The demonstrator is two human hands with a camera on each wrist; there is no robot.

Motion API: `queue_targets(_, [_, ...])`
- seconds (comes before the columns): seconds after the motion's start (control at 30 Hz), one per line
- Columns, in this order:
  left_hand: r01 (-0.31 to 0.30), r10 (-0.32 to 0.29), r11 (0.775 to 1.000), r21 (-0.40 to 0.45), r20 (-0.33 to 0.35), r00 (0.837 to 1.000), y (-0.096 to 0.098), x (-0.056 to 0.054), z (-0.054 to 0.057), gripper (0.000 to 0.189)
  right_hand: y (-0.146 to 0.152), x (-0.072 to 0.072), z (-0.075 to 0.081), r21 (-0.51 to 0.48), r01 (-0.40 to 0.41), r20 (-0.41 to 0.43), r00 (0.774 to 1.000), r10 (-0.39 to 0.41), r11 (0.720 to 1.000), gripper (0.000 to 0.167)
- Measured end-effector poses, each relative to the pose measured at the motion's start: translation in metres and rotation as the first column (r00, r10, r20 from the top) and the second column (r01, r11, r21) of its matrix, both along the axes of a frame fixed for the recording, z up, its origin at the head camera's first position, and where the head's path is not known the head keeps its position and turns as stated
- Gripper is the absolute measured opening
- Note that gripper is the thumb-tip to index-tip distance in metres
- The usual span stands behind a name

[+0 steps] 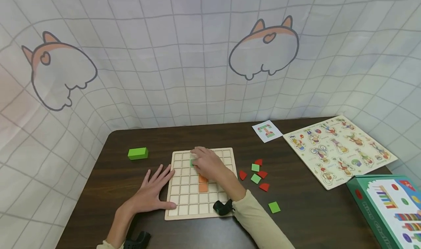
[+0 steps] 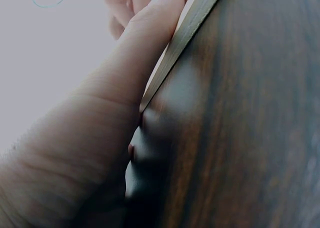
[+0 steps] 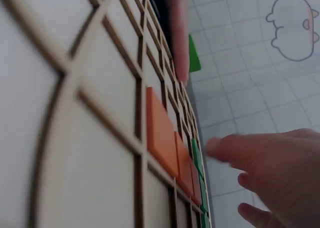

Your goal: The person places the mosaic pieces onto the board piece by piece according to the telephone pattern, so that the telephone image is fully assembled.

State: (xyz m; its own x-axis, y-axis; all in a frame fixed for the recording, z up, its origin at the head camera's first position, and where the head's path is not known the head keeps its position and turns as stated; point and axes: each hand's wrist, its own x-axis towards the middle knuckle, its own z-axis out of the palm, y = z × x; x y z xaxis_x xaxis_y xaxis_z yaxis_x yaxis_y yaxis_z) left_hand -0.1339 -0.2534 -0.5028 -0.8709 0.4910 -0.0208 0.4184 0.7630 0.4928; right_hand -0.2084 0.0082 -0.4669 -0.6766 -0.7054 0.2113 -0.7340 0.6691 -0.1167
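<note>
A wooden grid board (image 1: 182, 188) lies on the dark table. The left hand (image 1: 151, 190) has its fingers spread beside the board's left edge, its thumb at the lower left corner. Over the upper middle of the grid, the right hand (image 1: 209, 165) reaches down by a green tile (image 1: 192, 163). In the right wrist view the index fingertip (image 3: 216, 147) is close to the green tiles (image 3: 197, 155), with nothing gripped in the visible fingers. Orange tiles (image 1: 203, 187) sit in cells below that hand, which partly covers the row.
Right of the board lie several red quarter-round pieces (image 1: 242, 175) and green squares (image 1: 255, 178). A pattern card (image 1: 267, 131), a picture board (image 1: 338, 150) and a green box (image 1: 391, 212) are farther right. A green block (image 1: 138, 153) stands at the left, a grid-patterned curtain (image 1: 184, 70) behind.
</note>
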Motion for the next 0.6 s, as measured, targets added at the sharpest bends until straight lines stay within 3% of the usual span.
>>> queue_targets(0.1, [0.0, 0.0, 1.0, 0.001, 0.009, 1.0, -0.002, 0.0, 0.003, 0.108, 0.014, 0.006, 0.01, -0.072, -0.006, 0.054, 0.999, 0.01, 0.997, 0.026])
queue_targets(0.27, [0.01, -0.01, 1.0, 0.02, 0.0, 1.0, 0.0, 0.001, 0.002, 0.108, 0.074, 0.021, 0.022, -0.176, -0.017, 0.123, 0.992, 0.039, 0.984, 0.038])
queue_targets(0.43, [0.014, -0.014, 1.0, 0.008, 0.0, 1.0, 0.0, 0.0, 0.001, 0.108, 0.142, 0.033, 0.01, -0.17, 0.069, 0.17, 0.985, -0.04, 0.983, 0.033])
queue_targets(0.6, [0.009, -0.009, 1.0, 0.011, 0.005, 1.0, -0.001, -0.001, 0.001, 0.108, 0.181, 0.037, 0.001, -0.172, 0.134, 0.17, 0.98, -0.105, 0.976, 0.031])
